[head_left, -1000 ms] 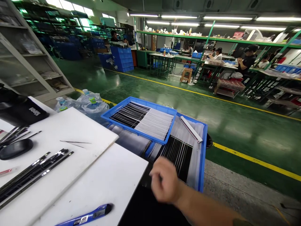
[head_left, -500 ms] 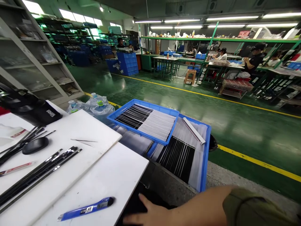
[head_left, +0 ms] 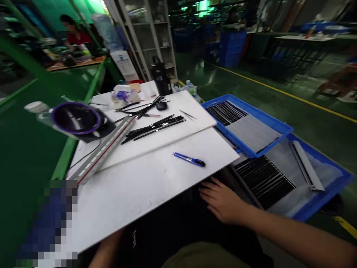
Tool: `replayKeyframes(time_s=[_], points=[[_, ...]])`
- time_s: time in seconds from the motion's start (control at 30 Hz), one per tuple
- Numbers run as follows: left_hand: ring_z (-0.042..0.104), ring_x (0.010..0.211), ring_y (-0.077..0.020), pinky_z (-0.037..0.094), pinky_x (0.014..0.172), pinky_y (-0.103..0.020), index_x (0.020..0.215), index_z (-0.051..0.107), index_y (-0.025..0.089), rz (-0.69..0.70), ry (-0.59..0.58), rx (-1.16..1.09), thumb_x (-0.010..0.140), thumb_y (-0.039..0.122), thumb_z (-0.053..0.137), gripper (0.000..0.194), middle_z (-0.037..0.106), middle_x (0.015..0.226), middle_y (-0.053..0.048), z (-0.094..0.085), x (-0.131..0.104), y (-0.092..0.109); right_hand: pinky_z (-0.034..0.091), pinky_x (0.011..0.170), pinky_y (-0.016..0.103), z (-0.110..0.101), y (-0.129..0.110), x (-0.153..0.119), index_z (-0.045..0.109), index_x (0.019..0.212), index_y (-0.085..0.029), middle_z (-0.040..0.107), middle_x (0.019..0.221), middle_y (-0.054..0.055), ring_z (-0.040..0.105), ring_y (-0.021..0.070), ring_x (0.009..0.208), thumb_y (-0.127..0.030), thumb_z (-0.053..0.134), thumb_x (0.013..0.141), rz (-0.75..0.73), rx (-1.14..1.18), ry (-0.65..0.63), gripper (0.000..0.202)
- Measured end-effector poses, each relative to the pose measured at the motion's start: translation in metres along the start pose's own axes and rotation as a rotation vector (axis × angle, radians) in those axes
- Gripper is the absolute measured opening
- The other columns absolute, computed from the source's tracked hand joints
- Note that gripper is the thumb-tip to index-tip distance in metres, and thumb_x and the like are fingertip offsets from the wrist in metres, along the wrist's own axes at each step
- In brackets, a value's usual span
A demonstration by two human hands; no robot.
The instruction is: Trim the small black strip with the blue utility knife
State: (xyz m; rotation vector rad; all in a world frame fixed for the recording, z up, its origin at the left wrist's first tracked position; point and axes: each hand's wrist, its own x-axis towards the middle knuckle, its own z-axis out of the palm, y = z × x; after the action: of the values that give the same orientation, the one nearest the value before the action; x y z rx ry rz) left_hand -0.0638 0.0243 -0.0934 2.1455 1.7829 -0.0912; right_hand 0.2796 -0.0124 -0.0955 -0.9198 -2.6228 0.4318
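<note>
My right hand [head_left: 221, 201] lies flat with fingers apart on a dark surface just below the front edge of the white table top [head_left: 145, 182]. It holds nothing. A blue utility knife [head_left: 189, 159] lies on the table a little above the hand. Just to the right of the hand is a blue tray [head_left: 318, 201] of black strips, with a white bar [head_left: 306, 165] lying in it. Only my left forearm [head_left: 104, 249] shows at the bottom; its hand is hidden under the table edge.
A bundle of black strips [head_left: 154, 126], a long metal rail [head_left: 104, 149], a purple-rimmed round device [head_left: 76, 118], tweezers [head_left: 188, 114] and a black bottle [head_left: 161, 80] are on the table. A second blue tray [head_left: 247, 124] overlaps the first. A person sits at the far left.
The view has swung left and down, so more of the table shows. My right hand came off the tray of strips and settled flat below the table edge.
</note>
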Motion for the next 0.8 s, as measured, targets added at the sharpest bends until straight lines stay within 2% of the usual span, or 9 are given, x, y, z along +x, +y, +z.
replayKeyframes(time_s=[0.1, 0.17, 0.27, 0.4, 0.47, 0.53, 0.63, 0.7, 0.8], points=[[0.052, 0.125, -0.0255, 0.041, 0.107, -0.038, 0.120, 0.065, 0.035, 0.111, -0.109, -0.078, 0.089, 0.054, 0.050, 0.039, 0.064, 0.128, 0.005, 0.021, -0.008, 0.017, 0.017, 0.118, 0.037, 0.000, -0.012, 0.005, 0.065, 0.119, -0.027, 0.069, 0.117, 0.001, 0.052, 0.0198, 0.123, -0.030, 0.059, 0.084, -0.156, 0.070, -0.149, 0.036], [0.048, 0.131, -0.0269, 0.033, 0.112, -0.040, 0.122, 0.064, 0.034, 0.147, -0.142, -0.114, 0.088, 0.054, 0.051, 0.042, 0.062, 0.131, 0.002, 0.032, -0.005, 0.022, 0.009, 0.119, 0.047, 0.000, -0.017, 0.010, 0.063, 0.124, -0.020, 0.067, 0.121, 0.008, 0.049, 0.0258, 0.126, -0.032, 0.056, 0.086, -0.057, 0.033, -0.143, 0.040], [0.041, 0.134, -0.0377, 0.022, 0.113, -0.055, 0.131, 0.058, 0.015, -0.049, -0.033, -0.101, 0.096, 0.044, 0.033, 0.051, 0.058, 0.136, -0.013, 0.032, 0.001, 0.006, -0.002, 0.113, 0.065, 0.002, -0.021, 0.018, 0.054, 0.134, -0.007, 0.053, 0.136, 0.021, 0.033, 0.0373, 0.136, -0.031, 0.050, 0.091, 0.109, -0.042, -0.106, 0.049], [0.035, 0.137, -0.0388, 0.019, 0.113, -0.056, 0.132, 0.057, 0.020, -0.070, -0.040, -0.132, 0.093, 0.054, 0.037, 0.055, 0.057, 0.137, -0.009, 0.029, -0.015, -0.015, 0.014, 0.119, 0.038, 0.007, -0.025, 0.022, 0.070, 0.112, -0.020, 0.071, 0.110, 0.006, 0.054, 0.0241, 0.119, -0.038, 0.068, 0.078, -0.035, -0.002, -0.214, 0.039], [0.036, 0.138, -0.0332, 0.017, 0.118, -0.048, 0.128, 0.060, 0.032, 0.030, -0.085, -0.148, 0.081, 0.062, 0.056, 0.056, 0.055, 0.140, -0.001, 0.032, -0.026, -0.014, 0.003, 0.117, 0.055, 0.006, -0.026, 0.023, 0.065, 0.122, -0.013, 0.066, 0.121, 0.014, 0.044, 0.0319, 0.129, -0.033, 0.057, 0.086, 0.063, -0.049, -0.154, 0.042], [0.038, 0.138, -0.0289, 0.018, 0.119, -0.043, 0.128, 0.060, 0.035, 0.067, -0.084, -0.150, 0.082, 0.058, 0.057, 0.052, 0.054, 0.141, 0.002, 0.034, -0.030, -0.012, -0.005, 0.110, 0.068, 0.006, -0.027, 0.022, 0.057, 0.131, -0.006, 0.052, 0.137, 0.022, 0.030, 0.0393, 0.137, -0.030, 0.049, 0.090, 0.141, -0.096, -0.100, 0.048], [0.035, 0.138, -0.0383, 0.018, 0.112, -0.064, 0.138, 0.051, 0.018, -0.089, 0.001, -0.133, 0.096, 0.041, 0.030, 0.053, 0.049, 0.144, -0.014, 0.034, -0.030, -0.011, 0.007, 0.119, 0.043, 0.006, -0.029, 0.016, 0.070, 0.113, -0.022, 0.069, 0.117, 0.005, 0.045, 0.0257, 0.128, -0.040, 0.061, 0.084, 0.007, -0.069, -0.180, 0.035], [0.029, 0.139, -0.0441, 0.015, 0.108, -0.072, 0.140, 0.049, 0.017, -0.109, 0.012, -0.134, 0.093, 0.044, 0.037, 0.055, 0.045, 0.147, -0.016, 0.035, -0.037, -0.007, 0.012, 0.118, 0.033, 0.004, -0.024, 0.014, 0.071, 0.111, -0.028, 0.071, 0.111, -0.002, 0.050, 0.0189, 0.124, -0.042, 0.061, 0.084, -0.022, -0.067, -0.202, 0.032], [0.026, 0.143, -0.0338, -0.001, 0.119, -0.057, 0.132, 0.057, 0.036, 0.074, -0.044, -0.169, 0.077, 0.048, 0.064, 0.057, 0.046, 0.148, 0.002, 0.040, -0.060, 0.007, 0.000, 0.115, 0.057, -0.002, -0.010, 0.019, 0.055, 0.135, -0.016, 0.051, 0.141, 0.013, 0.033, 0.0317, 0.137, -0.039, 0.048, 0.093, 0.148, -0.149, -0.080, 0.049]])
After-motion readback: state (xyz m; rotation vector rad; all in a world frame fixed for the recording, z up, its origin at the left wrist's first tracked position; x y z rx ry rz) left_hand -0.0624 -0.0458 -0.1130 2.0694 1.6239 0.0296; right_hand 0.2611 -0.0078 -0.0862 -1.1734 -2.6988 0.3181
